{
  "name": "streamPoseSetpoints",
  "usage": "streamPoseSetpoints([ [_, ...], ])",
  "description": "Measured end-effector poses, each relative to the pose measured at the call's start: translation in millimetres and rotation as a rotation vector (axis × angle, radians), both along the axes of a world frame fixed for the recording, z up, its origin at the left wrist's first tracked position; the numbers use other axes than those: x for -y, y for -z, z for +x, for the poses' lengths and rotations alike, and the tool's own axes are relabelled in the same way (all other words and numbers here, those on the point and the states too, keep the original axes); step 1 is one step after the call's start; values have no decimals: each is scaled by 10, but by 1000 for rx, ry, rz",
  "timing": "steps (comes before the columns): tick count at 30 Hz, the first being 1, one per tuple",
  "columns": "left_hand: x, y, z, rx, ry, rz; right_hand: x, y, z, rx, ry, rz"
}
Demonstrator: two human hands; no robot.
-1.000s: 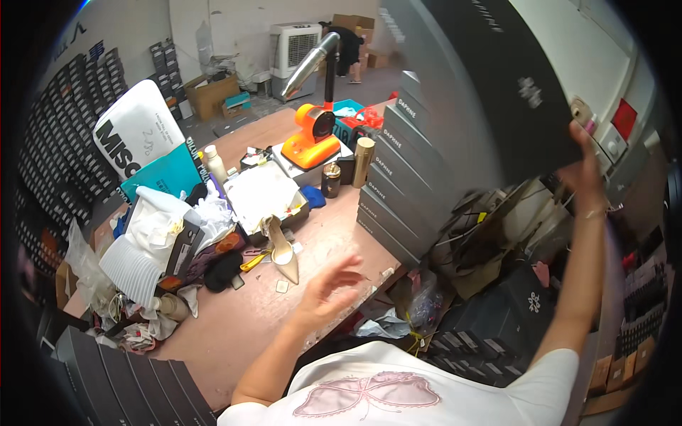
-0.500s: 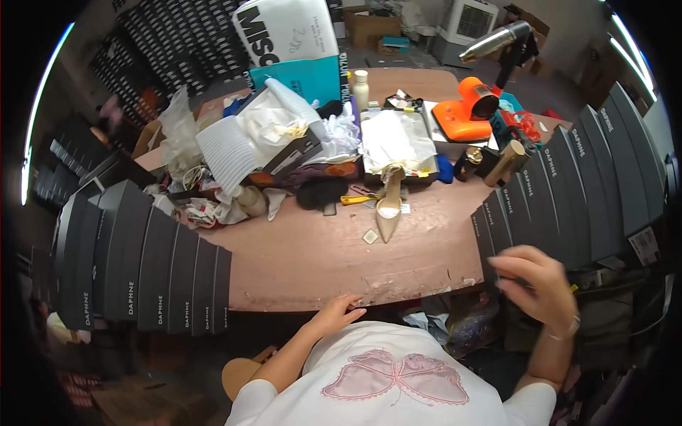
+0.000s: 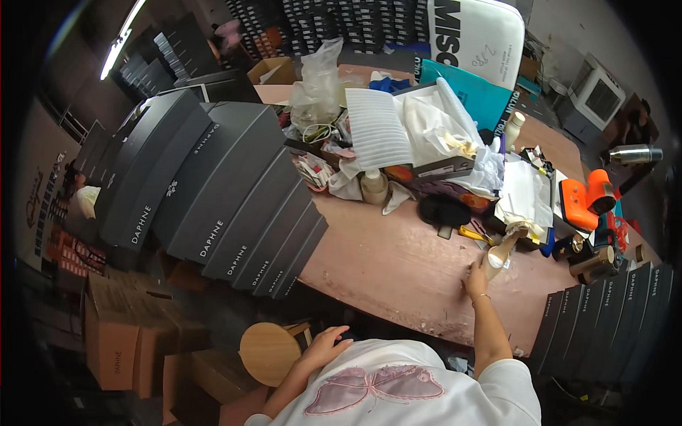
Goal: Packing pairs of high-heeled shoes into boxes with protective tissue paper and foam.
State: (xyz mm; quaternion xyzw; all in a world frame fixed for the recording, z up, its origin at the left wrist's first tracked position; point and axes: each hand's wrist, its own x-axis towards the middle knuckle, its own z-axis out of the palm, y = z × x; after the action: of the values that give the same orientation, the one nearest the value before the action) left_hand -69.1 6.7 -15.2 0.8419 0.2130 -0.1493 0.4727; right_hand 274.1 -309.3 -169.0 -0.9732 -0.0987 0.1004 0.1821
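A beige pointed high-heeled shoe lies on the pinkish worktable, its heel end toward an open box of white paper. At its toe is my right hand, with the fingers closed round the tip and hiding it. My left hand rests low by my waist, off the table edge, its fingers stretched out and holding nothing. Close beyond the shoe lie a yellow cutter and a black fuzzy pad.
Dark grey shoebox stacks rise at the left and right of the table. Tissue paper, a box with white paper and an orange device line the back. A round wooden stool stands below left.
My view has swung left, bringing more of the left shoebox stack in. My right hand has gone from the right stack to the shoe. The left hand stays near my waist.
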Motion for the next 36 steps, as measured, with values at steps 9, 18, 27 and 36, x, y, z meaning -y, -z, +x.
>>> streamPoseSetpoints([
  [9, -910, -981, 396, 414, -44, 64, -259, -114, 92, -472, 334, 341],
  [18, -1638, -2099, -22, 1332, -440, 1262, -3612, -580, 20, -412, -303, 959],
  [27, -1598, -2038, -306, 955, -1219, 1137, -5257, -377, 640, 152, -625, 638],
  [36, -1684, -1833, -255, 810, -946, 1153, -5343, -308, 739, 380, -706, 344],
])
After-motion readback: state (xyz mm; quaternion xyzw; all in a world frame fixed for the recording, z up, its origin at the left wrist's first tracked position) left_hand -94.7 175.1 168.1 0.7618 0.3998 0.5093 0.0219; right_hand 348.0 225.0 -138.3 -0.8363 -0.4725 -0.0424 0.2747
